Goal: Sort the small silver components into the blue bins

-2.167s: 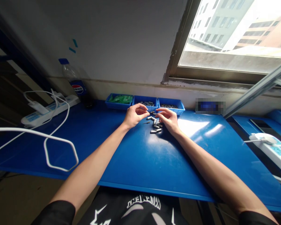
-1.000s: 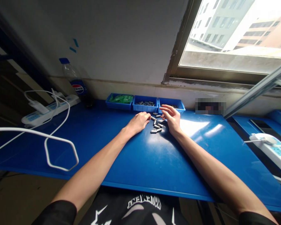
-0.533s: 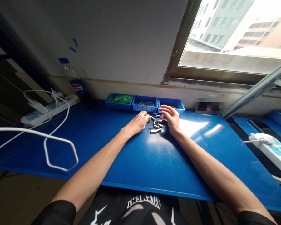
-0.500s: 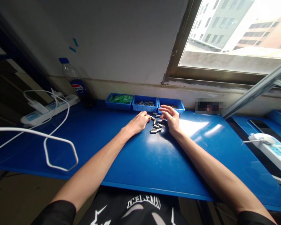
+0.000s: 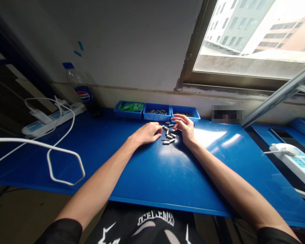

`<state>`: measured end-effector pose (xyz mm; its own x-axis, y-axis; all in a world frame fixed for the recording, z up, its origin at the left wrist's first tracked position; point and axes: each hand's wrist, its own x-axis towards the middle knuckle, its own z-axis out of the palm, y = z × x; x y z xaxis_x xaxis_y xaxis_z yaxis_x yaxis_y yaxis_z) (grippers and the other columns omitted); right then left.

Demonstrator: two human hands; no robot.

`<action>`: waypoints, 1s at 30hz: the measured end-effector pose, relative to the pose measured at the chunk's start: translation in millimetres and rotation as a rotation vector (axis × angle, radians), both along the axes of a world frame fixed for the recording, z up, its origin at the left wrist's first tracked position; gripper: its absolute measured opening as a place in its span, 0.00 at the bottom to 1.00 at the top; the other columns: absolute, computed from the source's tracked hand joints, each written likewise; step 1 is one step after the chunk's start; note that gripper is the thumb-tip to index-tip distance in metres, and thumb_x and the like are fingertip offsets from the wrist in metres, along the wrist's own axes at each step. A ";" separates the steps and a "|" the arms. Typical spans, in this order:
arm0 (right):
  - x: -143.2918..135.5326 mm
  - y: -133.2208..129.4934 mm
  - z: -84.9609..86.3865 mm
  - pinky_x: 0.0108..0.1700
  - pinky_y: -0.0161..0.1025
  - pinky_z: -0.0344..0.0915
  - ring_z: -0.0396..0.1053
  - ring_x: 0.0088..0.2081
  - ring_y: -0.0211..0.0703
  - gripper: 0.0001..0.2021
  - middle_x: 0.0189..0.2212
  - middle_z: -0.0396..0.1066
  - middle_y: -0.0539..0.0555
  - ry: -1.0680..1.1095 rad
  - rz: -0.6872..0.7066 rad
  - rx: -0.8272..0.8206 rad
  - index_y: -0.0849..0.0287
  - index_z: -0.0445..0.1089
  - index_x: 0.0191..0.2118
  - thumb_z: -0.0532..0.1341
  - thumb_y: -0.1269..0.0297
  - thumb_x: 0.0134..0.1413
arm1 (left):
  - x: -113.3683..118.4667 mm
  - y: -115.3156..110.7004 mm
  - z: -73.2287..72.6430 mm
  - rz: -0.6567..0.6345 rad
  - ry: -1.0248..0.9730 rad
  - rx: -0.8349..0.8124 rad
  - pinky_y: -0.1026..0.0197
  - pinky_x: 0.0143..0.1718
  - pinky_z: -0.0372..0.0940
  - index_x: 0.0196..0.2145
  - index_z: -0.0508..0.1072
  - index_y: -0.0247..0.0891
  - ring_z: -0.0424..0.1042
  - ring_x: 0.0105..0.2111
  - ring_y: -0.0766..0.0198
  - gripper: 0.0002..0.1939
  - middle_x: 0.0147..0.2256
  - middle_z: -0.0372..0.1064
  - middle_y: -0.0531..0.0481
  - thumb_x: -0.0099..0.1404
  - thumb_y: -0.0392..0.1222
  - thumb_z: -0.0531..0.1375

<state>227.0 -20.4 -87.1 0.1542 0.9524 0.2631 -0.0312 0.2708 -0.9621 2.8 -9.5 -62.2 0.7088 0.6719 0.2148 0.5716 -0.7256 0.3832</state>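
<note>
Several small metal cylinders with dark ends (image 5: 171,136) lie loose in a cluster on the blue tabletop (image 5: 152,173). Just left of the cluster is my left hand (image 5: 149,132), its fingers bent and the thumb a little apart from them; I see nothing between them. On the cluster's right side, my right hand (image 5: 185,128) rests with loosely spread fingers, open and holding nothing visible. Behind the hands stands a blue bin of similar small pieces (image 5: 157,117). A second blue bin (image 5: 197,117), holding small dark pieces, is partly hidden by my right hand.
A third blue bin (image 5: 127,115) contains green plastic packaging. At the left are a cola bottle (image 5: 84,95), a power strip (image 5: 38,126) and a looped white cable (image 5: 82,166). On the right, a metal bar (image 5: 274,96) slants above the table near another power strip (image 5: 298,157).
My left hand has drawn slightly left, away from the cylinders, and its thumb and fingers have parted. My right hand has hardly moved.
</note>
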 end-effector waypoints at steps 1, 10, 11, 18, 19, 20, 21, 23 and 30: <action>0.1 0.1 -0.1 0.31 0.39 0.66 0.67 0.25 0.37 0.18 0.41 0.80 0.55 0.001 0.002 -0.002 0.56 0.76 0.47 0.67 0.55 0.50 | -0.4 1.8 -1.1 -0.004 0.002 -0.011 0.62 0.37 0.68 0.38 0.78 0.38 0.74 0.34 0.61 0.06 0.39 0.75 0.45 0.68 0.38 0.60; 0.0 -0.5 0.1 0.31 0.39 0.67 0.67 0.25 0.37 0.18 0.39 0.80 0.54 0.005 0.011 -0.006 0.56 0.76 0.46 0.66 0.55 0.49 | 10.5 -10.5 4.6 -0.119 -0.103 -0.048 0.60 0.40 0.69 0.38 0.79 0.39 0.75 0.38 0.58 0.08 0.40 0.75 0.45 0.68 0.45 0.64; 0.1 -0.4 -0.1 0.31 0.39 0.67 0.67 0.25 0.37 0.18 0.39 0.80 0.54 0.004 0.012 -0.006 0.56 0.76 0.46 0.66 0.55 0.49 | 11.8 -11.4 5.0 -0.139 -0.103 -0.062 0.60 0.39 0.68 0.37 0.79 0.38 0.75 0.38 0.58 0.07 0.40 0.75 0.45 0.68 0.44 0.63; 2.1 1.5 -2.6 0.31 0.39 0.66 0.67 0.25 0.37 0.18 0.39 0.80 0.54 0.006 0.033 -0.003 0.56 0.76 0.46 0.66 0.55 0.50 | 12.6 -4.5 -3.2 -0.116 -0.055 -0.047 0.61 0.40 0.68 0.39 0.77 0.37 0.74 0.37 0.59 0.05 0.39 0.74 0.45 0.70 0.36 0.60; 2.2 1.5 -2.6 0.31 0.39 0.66 0.67 0.25 0.37 0.18 0.39 0.80 0.54 0.001 0.034 -0.002 0.56 0.76 0.46 0.66 0.55 0.50 | 12.4 -3.4 -4.9 -0.116 -0.054 -0.042 0.61 0.41 0.69 0.41 0.77 0.37 0.74 0.38 0.59 0.06 0.40 0.73 0.45 0.70 0.35 0.60; 2.2 1.4 -2.3 0.31 0.39 0.66 0.68 0.25 0.37 0.18 0.39 0.80 0.54 -0.006 0.032 -0.003 0.56 0.76 0.47 0.65 0.55 0.50 | 12.3 -2.4 -6.4 -0.110 -0.053 -0.037 0.60 0.42 0.69 0.42 0.77 0.37 0.74 0.39 0.59 0.06 0.40 0.73 0.45 0.70 0.34 0.59; 2.1 1.2 -1.9 0.31 0.39 0.67 0.68 0.25 0.37 0.18 0.39 0.80 0.54 -0.009 0.030 -0.004 0.56 0.76 0.47 0.65 0.55 0.50 | 12.2 -1.8 -7.6 -0.093 -0.053 -0.031 0.60 0.42 0.70 0.43 0.77 0.38 0.74 0.39 0.60 0.07 0.41 0.72 0.44 0.71 0.35 0.59; 1.5 0.8 -0.9 0.31 0.39 0.67 0.68 0.25 0.37 0.19 0.39 0.80 0.54 -0.003 0.028 -0.007 0.56 0.76 0.47 0.65 0.55 0.50 | 12.0 -0.9 -8.7 -0.037 -0.067 -0.026 0.60 0.43 0.71 0.43 0.77 0.37 0.74 0.37 0.61 0.09 0.42 0.71 0.44 0.72 0.35 0.57; 0.5 2.0 -1.5 0.31 0.39 0.67 0.67 0.24 0.38 0.16 0.35 0.80 0.52 -0.006 0.034 -0.013 0.55 0.77 0.44 0.67 0.55 0.51 | 12.7 5.6 -7.5 0.212 -0.624 -0.166 0.56 0.44 0.74 0.34 0.80 0.37 0.78 0.35 0.59 0.06 0.34 0.79 0.47 0.62 0.42 0.69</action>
